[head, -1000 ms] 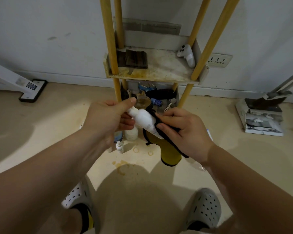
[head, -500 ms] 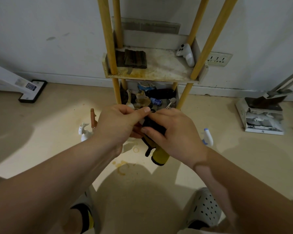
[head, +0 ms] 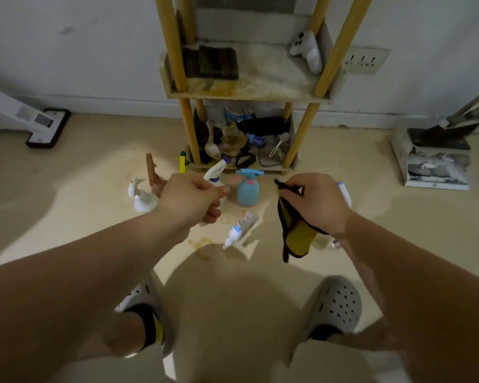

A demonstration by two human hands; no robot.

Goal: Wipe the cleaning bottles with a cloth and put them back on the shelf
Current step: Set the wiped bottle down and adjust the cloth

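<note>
My left hand [head: 194, 200] grips a white bottle [head: 215, 174] whose neck points up toward the shelf. My right hand [head: 320, 203], apart from it on the right, pinches a yellow cloth [head: 297, 234] with a black edge that hangs down. On the floor between my hands stands a blue spray bottle [head: 248, 190], and a small white bottle [head: 241, 228] lies nearer to me. A white spray bottle [head: 143, 200] and a brown bottle [head: 151, 172] stand left of my left hand. Another white bottle [head: 344, 193] shows partly behind my right hand.
The wooden shelf [head: 246, 91] stands against the wall; its middle board holds a dark folded cloth [head: 213, 63] and a white controller [head: 307, 51]. The bottom board [head: 288, 168] is cluttered. A dustpan [head: 437, 150] sits at the right, a floor cleaner head [head: 43, 127] at the left.
My hands have moved apart. The right hand pulled the cloth off the white bottle and swung right; the left hand keeps the bottle. Floor bottles hidden before are now visible.
</note>
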